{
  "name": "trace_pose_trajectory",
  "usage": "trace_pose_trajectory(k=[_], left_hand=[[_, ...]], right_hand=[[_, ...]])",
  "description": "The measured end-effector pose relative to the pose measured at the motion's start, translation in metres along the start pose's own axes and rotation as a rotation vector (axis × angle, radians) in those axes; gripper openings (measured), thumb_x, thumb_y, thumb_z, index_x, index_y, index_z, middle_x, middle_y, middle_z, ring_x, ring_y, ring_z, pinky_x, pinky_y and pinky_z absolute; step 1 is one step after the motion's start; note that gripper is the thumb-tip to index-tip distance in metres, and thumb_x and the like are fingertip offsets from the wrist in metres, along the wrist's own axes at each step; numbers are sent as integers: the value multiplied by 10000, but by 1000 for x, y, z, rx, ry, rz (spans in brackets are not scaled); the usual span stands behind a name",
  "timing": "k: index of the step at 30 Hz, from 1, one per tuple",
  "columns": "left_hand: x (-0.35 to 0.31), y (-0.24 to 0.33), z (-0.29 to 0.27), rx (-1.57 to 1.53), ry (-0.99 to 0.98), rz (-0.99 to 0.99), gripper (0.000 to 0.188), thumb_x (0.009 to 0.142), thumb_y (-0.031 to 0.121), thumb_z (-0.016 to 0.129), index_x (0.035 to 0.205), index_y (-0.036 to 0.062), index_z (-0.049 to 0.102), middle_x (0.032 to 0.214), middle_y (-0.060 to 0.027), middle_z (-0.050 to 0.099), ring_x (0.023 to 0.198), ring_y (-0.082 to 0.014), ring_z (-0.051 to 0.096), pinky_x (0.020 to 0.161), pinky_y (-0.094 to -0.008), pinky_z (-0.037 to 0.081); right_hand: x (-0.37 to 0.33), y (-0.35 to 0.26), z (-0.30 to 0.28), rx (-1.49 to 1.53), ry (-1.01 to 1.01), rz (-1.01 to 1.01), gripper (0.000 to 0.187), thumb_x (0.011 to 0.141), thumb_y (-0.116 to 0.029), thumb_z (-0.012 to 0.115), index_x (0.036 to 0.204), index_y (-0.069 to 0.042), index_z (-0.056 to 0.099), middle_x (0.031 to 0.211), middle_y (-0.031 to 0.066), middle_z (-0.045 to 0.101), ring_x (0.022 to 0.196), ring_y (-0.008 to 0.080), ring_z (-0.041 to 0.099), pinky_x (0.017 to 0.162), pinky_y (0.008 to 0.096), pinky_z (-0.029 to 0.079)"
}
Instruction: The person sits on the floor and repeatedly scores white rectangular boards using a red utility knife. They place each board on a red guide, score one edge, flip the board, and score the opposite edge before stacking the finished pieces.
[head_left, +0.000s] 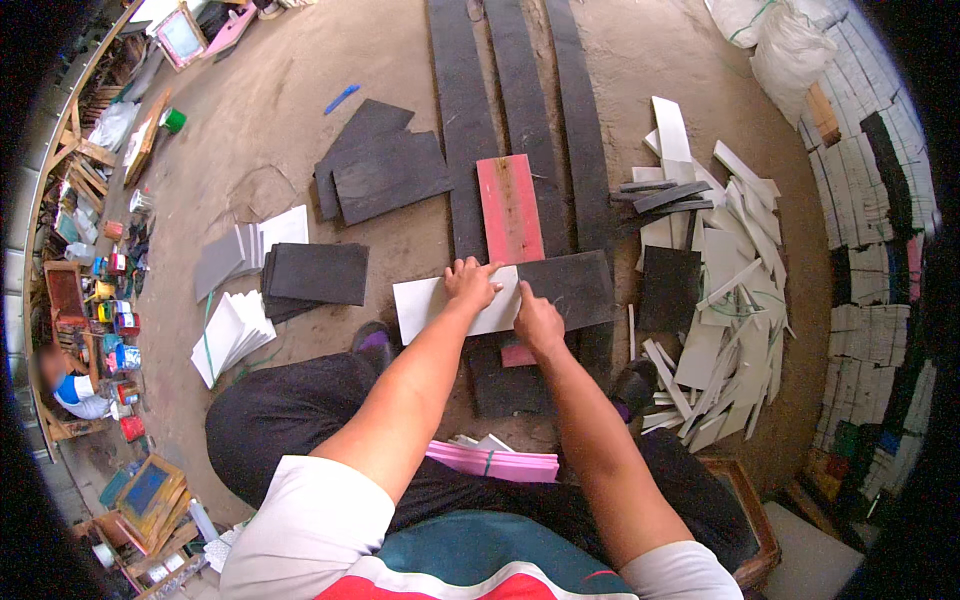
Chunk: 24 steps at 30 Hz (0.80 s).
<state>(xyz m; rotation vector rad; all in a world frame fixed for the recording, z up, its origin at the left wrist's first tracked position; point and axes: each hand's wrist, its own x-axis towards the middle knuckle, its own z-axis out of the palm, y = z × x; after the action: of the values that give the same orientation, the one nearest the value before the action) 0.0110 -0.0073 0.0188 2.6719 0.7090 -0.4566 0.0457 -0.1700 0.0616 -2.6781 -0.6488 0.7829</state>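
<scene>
My left hand lies on a white foam sheet, fingers spread and pressing down, one finger stretched to the right. My right hand is closed at the sheet's right end, its index finger reaching to the seam with a black sheet. Whatever it may grip is hidden. A red-pink board with a worn brown middle strip lies just beyond both sheets, across long black strips. Below the white sheet, a black piece lies between my feet.
Black sheets and a blue pen-like object lie far left. Stacked black and white sheets stand nearer. Offcuts heap at right, before piled white bundles. Pink sheets lie near my lap; a person is far left.
</scene>
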Motion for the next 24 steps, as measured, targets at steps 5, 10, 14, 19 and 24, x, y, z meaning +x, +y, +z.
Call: trace_pose_trajectory(k=[5, 10, 14, 19, 24], left_hand=[[1, -2, 1, 11, -41, -26, 487, 883, 501, 724, 1357, 477, 615, 1279, -57, 606, 1280, -281, 491, 1078, -491, 358], [1, 1, -3, 42, -50, -20, 502, 891, 490, 722, 1377, 471, 597, 1292, -64, 597, 1291, -286, 487, 1091, -511, 351], [1, 4, -3, 47, -31, -15, 510, 878, 480, 738, 1371, 460, 606, 1297, -76, 597, 1295, -304, 486, 1083, -521, 362], [4, -3, 4, -5, -34, -4, 522, 881, 465, 738, 1383, 449, 596, 1325, -86, 587, 1308, -315, 474, 1103, -531, 350], [6, -6, 3, -54, -74, -11, 531, 899, 447, 727, 1406, 449, 572, 1348, -86, 564, 1327, -321, 452, 1135, -524, 324]], right_hand=[[-59, 10, 3, 27, -61, 14, 571, 935, -139, 511, 1501, -129, 439, 938, 286, 713, 879, 461, 713, 763, 581, 560], [-96, 29, 28, -11, -82, 73, 663, 911, -118, 526, 1551, -163, 358, 935, 278, 716, 867, 459, 717, 744, 578, 565], [-127, 36, 36, -39, -99, 113, 693, 907, -117, 522, 1568, -194, 329, 937, 289, 713, 862, 458, 718, 737, 576, 567], [-145, 45, 36, -20, -64, 103, 632, 921, -132, 526, 1533, -236, 406, 915, 278, 705, 845, 456, 708, 715, 569, 556], [-132, 47, 12, 81, 76, 33, 578, 941, -125, 524, 1503, -246, 457, 884, 268, 692, 824, 466, 691, 709, 570, 539]])
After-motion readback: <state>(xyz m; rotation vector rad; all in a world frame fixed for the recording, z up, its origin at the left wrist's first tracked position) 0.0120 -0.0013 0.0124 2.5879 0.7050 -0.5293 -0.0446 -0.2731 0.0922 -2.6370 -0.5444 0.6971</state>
